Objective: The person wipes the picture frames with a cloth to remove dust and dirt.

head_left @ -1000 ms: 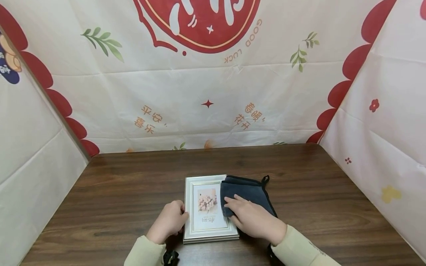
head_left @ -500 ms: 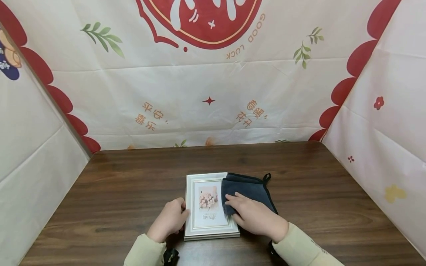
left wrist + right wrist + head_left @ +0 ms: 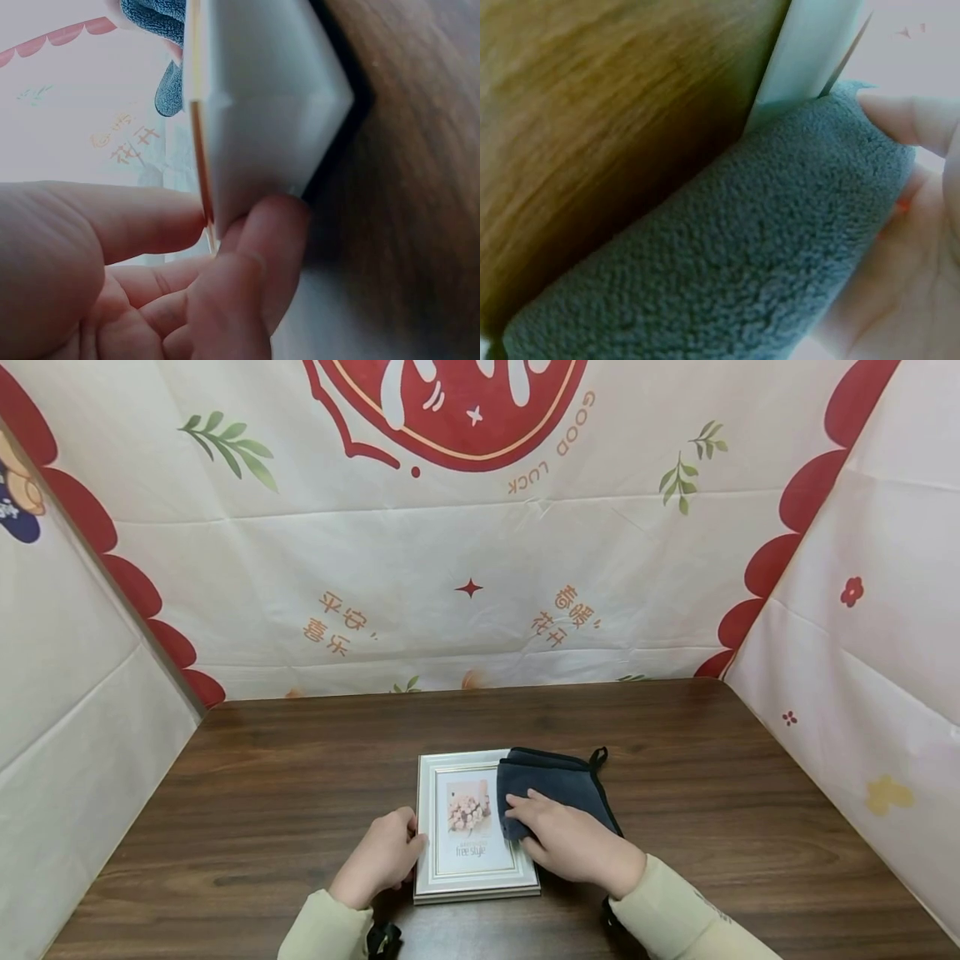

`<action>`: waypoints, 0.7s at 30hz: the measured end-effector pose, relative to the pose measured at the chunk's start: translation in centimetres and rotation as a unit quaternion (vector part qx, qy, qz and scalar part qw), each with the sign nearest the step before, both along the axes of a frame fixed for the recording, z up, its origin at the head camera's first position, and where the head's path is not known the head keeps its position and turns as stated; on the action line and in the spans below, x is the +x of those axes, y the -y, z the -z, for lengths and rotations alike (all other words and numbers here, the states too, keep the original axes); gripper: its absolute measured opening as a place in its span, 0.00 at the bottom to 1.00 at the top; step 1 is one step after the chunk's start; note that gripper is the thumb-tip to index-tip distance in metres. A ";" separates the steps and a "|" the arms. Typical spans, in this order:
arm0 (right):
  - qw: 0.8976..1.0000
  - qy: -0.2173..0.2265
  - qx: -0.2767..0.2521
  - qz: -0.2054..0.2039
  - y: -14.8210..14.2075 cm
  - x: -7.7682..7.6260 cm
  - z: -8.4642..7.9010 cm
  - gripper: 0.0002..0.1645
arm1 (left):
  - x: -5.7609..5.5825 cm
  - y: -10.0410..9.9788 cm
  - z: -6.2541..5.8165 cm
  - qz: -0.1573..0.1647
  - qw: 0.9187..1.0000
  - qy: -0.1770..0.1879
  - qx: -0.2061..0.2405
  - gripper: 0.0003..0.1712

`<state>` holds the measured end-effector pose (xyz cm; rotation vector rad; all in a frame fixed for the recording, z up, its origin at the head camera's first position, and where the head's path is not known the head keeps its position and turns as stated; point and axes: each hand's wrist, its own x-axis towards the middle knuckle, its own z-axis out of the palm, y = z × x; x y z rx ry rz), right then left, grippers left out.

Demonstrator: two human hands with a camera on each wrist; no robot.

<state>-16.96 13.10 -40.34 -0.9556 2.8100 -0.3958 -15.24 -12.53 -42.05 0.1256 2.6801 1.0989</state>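
Observation:
A white picture frame (image 3: pixel 424 827) with a thin gold line and a flower print lies face up on the table, near its front. My left hand (image 3: pixel 381 857) grips the left side of it, thumb at the top edge and curled fingers against the side in the left wrist view. Over the frame's right side lies a folded dark blue-grey cloth (image 3: pixel 558 783) with black edging and a hanging loop. My right hand (image 3: pixel 573 843) rests flat on this cloth, fingers extended. In the right wrist view the plush cloth (image 3: pixel 727 247) drapes down past the frame's side, with the thumb touching its upper edge.
The brown wood-grain table (image 3: pixel 300 752) reaches back to a white printed curtain (image 3: pixel 420 552) with red scalloped borders. More of this fabric closes off the left and right sides. Light sleeves (image 3: pixel 326 927) with dark wrist bands cover the forearms.
The head view has tilted down and back only slightly. Both hands, the cloth and the picture frame keep the same places relative to each other.

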 end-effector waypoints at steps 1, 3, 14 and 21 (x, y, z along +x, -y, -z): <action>1.000 0.001 0.000 0.001 0.0 -0.1 0.0 0.22 | 0.0 0.0 0.0 0.000 1.000 -0.002 0.000 0.06; 1.000 0.004 0.001 0.003 0.1 -0.1 -0.1 0.22 | -0.1 0.1 0.1 0.000 1.000 -0.005 0.002 0.05; 1.000 0.004 0.002 0.007 0.2 -0.4 -0.2 0.22 | -0.1 0.1 0.2 -0.002 1.000 -0.001 0.001 0.05; 1.000 0.003 0.002 0.010 0.3 -0.4 -0.3 0.22 | -0.1 0.0 0.2 -0.004 1.000 0.002 0.007 0.05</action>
